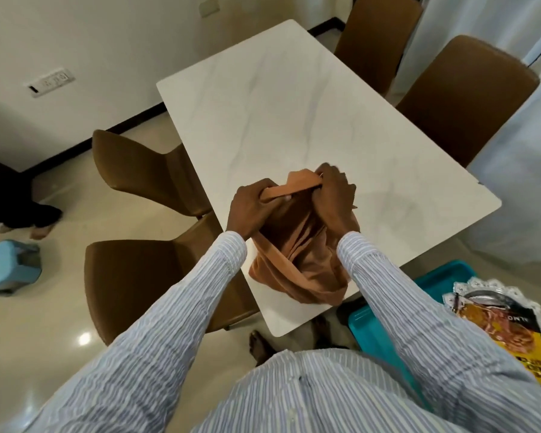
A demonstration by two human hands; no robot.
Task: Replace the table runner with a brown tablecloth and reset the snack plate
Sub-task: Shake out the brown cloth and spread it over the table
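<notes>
**Both hands hold the bunched cloth over the bare bench**

The left hand and the right hand are close together, and each one is closed on the top edge of the brown cloth. A short band of hem is stretched between them. The cloth hangs down from this edge in a thick bundle of folds, and its lower part seems to rest on the near end of the bench, close to the corner.

The risk I see is in the opening. The hands grip only a short piece of the hem, so if the person shakes the cloth out now, it may open twisted or lie crooked on the bench. The bundle is also near the corner, and it could slide off to the floor if the grip goes loose.

The cloth is orange-brown, soft and thin-looking, with many deep folds and a smooth, flat hem. No runner lies on the white marbled bench top.

On the right, below the bench, a teal tray carries a lace-edged plate with a yellow snack packet. Brown chairs stand around.
</notes>
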